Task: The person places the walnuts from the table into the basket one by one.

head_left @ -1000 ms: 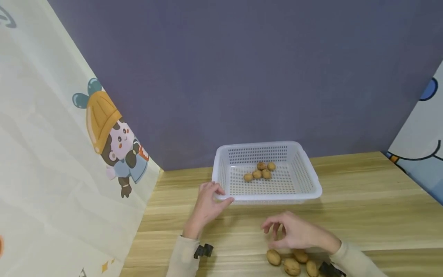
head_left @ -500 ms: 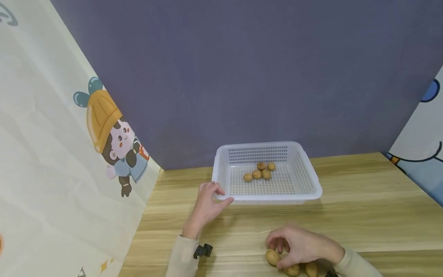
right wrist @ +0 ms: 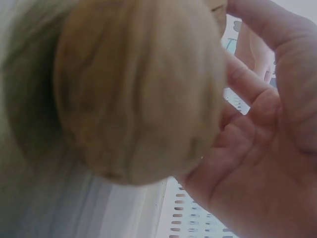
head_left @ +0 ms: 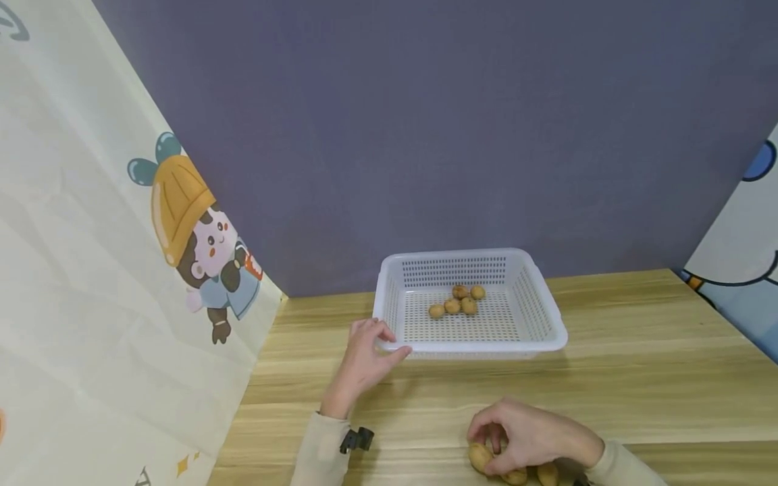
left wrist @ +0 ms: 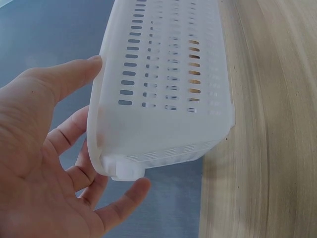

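Note:
A white plastic basket (head_left: 474,346) with slotted walls sits on the wooden table, several walnuts (head_left: 469,306) on its floor. My left hand (head_left: 363,358) holds its near left corner, thumb on one side of the rim and fingers on the other; the basket wall (left wrist: 158,124) fills much of the left wrist view. Near the front edge of the picture, my right hand (head_left: 523,432) pinches a walnut (head_left: 479,457) between thumb and fingers. Two more walnuts lie by it, partly covered by the hand. A large blurred walnut (right wrist: 138,94) blocks much of the right wrist view.
The wooden table (head_left: 638,358) runs back to a dark blue-grey panel (head_left: 425,135). At the left stands a pale sheet (head_left: 79,270) with a cartoon figure, and another printed sheet (head_left: 741,250) is at the right.
My right hand has come down and toward the front onto the walnuts, and its thumb and fingers have closed on one. The left hand and the basket stay put.

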Action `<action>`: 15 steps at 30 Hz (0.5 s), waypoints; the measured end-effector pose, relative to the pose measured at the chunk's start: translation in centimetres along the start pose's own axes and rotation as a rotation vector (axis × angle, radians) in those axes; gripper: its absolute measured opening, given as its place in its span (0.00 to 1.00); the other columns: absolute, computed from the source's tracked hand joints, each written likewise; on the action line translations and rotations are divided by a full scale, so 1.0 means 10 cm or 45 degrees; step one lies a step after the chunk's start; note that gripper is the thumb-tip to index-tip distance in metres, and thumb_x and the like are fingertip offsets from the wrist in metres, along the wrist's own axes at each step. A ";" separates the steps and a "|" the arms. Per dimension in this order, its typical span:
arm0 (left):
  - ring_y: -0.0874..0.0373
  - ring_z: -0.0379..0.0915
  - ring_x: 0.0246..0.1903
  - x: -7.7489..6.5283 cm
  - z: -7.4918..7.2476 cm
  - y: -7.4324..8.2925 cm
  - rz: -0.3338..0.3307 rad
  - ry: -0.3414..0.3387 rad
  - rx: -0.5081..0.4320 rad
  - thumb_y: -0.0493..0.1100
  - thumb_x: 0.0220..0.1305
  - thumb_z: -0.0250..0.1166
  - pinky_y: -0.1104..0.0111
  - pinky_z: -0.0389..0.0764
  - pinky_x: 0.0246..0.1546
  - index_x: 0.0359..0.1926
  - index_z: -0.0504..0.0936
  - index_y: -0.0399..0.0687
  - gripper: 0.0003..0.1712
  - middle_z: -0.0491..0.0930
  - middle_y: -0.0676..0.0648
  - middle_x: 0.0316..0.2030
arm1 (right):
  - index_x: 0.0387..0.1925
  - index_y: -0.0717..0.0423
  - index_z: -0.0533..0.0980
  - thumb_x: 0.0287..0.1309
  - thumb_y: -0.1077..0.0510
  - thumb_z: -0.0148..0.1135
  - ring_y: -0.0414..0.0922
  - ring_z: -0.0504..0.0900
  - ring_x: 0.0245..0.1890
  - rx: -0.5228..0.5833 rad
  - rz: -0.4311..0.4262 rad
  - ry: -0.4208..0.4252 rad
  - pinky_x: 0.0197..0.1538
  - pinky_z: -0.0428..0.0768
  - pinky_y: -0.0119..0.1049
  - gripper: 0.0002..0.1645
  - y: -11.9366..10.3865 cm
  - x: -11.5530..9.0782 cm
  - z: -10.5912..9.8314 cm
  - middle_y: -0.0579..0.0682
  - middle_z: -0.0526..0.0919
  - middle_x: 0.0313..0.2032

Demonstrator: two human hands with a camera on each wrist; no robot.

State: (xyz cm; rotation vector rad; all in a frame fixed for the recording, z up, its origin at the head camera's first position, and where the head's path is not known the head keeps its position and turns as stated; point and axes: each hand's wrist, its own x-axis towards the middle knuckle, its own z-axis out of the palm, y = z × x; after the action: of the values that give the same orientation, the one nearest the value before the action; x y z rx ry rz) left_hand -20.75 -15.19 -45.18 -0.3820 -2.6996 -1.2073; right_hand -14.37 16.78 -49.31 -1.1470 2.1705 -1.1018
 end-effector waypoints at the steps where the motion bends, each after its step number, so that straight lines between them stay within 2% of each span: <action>1: 0.47 0.65 0.64 0.00 0.00 0.00 0.000 0.000 -0.001 0.51 0.58 0.80 0.45 0.71 0.67 0.34 0.78 0.55 0.17 0.84 0.49 0.48 | 0.48 0.42 0.85 0.59 0.51 0.79 0.27 0.81 0.34 -0.006 0.000 0.003 0.35 0.82 0.27 0.16 0.00 0.00 0.01 0.30 0.84 0.36; 5: 0.47 0.65 0.64 -0.01 -0.02 0.00 -0.001 0.002 0.002 0.51 0.58 0.80 0.44 0.71 0.67 0.34 0.79 0.54 0.17 0.84 0.48 0.49 | 0.48 0.42 0.85 0.59 0.51 0.79 0.27 0.81 0.34 0.011 -0.010 0.025 0.35 0.82 0.27 0.16 -0.01 0.01 0.02 0.30 0.84 0.37; 11: 0.46 0.65 0.65 -0.01 -0.03 -0.01 0.010 -0.002 0.000 0.52 0.58 0.80 0.42 0.71 0.67 0.36 0.80 0.47 0.19 0.84 0.46 0.51 | 0.51 0.49 0.85 0.62 0.55 0.77 0.29 0.84 0.35 0.147 -0.046 0.078 0.36 0.86 0.30 0.16 -0.02 0.01 0.00 0.35 0.87 0.39; 15: 0.45 0.64 0.66 -0.01 -0.02 0.00 0.015 -0.017 -0.016 0.51 0.59 0.80 0.42 0.70 0.68 0.37 0.81 0.45 0.19 0.84 0.46 0.51 | 0.52 0.48 0.84 0.61 0.56 0.77 0.30 0.85 0.38 0.130 -0.077 0.114 0.37 0.87 0.31 0.18 -0.07 0.01 -0.04 0.36 0.87 0.41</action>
State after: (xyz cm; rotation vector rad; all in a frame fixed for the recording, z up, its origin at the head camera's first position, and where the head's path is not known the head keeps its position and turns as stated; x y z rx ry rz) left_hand -20.64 -15.36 -45.03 -0.4080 -2.6980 -1.2239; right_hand -14.39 16.71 -48.52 -1.1448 2.1309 -1.2975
